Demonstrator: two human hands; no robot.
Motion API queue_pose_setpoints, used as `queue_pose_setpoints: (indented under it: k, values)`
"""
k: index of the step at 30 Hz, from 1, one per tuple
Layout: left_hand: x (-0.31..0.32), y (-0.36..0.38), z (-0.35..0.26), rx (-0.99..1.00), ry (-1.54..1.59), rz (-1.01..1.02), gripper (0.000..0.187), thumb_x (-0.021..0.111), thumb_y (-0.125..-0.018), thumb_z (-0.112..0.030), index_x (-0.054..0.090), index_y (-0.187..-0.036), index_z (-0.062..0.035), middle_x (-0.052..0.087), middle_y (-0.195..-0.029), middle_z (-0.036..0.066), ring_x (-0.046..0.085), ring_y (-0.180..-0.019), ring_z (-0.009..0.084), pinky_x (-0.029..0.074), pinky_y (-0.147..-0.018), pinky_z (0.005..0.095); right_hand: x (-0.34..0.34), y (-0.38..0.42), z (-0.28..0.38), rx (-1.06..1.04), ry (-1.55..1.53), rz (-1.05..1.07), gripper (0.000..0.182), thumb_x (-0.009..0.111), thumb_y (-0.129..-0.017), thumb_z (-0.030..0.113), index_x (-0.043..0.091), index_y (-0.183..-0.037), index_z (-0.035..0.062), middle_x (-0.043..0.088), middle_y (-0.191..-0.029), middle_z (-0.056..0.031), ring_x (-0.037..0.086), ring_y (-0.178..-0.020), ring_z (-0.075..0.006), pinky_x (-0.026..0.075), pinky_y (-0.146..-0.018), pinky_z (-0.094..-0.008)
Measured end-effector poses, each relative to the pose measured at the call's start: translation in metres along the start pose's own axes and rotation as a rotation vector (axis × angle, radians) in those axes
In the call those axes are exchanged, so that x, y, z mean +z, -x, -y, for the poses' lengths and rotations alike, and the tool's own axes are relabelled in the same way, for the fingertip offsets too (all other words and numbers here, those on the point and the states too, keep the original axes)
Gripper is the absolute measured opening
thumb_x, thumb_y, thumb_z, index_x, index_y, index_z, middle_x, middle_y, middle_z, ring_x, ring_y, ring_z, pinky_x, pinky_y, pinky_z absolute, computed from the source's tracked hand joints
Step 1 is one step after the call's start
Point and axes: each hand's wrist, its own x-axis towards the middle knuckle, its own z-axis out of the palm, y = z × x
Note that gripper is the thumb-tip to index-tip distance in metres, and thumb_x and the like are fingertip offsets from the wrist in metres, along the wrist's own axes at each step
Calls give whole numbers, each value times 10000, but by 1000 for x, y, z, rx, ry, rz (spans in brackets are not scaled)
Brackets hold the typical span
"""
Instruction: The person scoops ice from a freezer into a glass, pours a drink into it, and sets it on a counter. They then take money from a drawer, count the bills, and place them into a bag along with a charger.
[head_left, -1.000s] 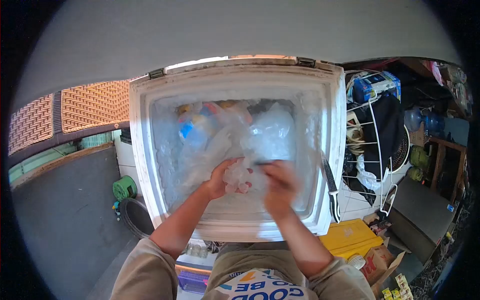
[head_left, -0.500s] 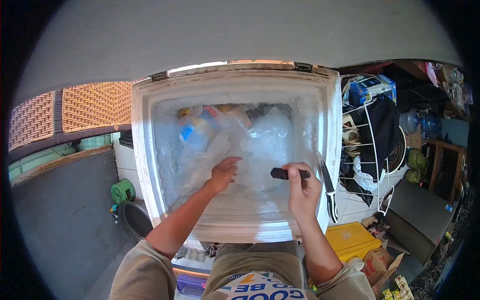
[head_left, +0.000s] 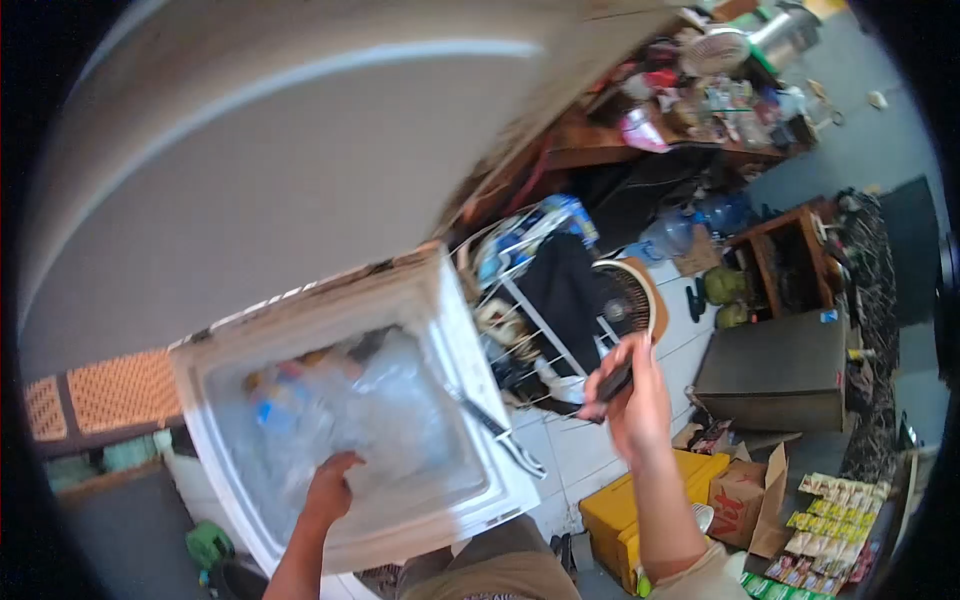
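Observation:
Below me stands an open white chest freezer [head_left: 512, 490], frosted inside. Cloudy plastic bags [head_left: 395, 385] and a blue-and-white packet [head_left: 268, 410] lie in it. My left hand [head_left: 330, 488] hovers over the freezer's near part, fingers loosely stretched, holding nothing I can see. Outside the freezer, to its right, my right hand [head_left: 640, 410] is raised and closed round a short black bar-shaped object [head_left: 618, 378], mostly hidden by the fingers and blurred. A knife [head_left: 495, 427] with a black-and-white handle rests on the freezer's right rim, its handle sticking out past the edge.
The raised grey lid [head_left: 300, 190] fills the upper left. Right of the freezer are a white wire rack [head_left: 545, 325] with black cloth, a fan [head_left: 625, 300], a yellow box [head_left: 610, 510], a cardboard box [head_left: 740, 495] and a dark cabinet [head_left: 775, 370]. Several sachet strips [head_left: 835, 520] lie lower right.
My view has swung to the right. My right hand has moved from above the freezer out past its right side, still holding the black object. My left hand stays over the freezer.

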Motion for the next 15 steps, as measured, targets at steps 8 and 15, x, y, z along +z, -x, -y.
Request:
queue_pose_setpoints:
  k: [8,15]
  values:
    - [1,0,-37,-263,-5,-158,338,577,-732,64,636,-1039,-66,655,-1015,181,671,-739,281,519,-680,378,-53,-212,97,-271,676,52,414,512,-849,78,383,-1240,39,537,-684,-71,526,-455,-173,437,-421,-299]
    - [15,2,-59,-261,-17,-283,327,549,-727,41,647,-1021,-66,657,-956,142,663,-720,228,497,-627,340,28,-358,85,-652,1259,-97,474,642,-801,214,494,-1162,-56,611,-1091,-300,573,-1063,-446,455,-926,-482]
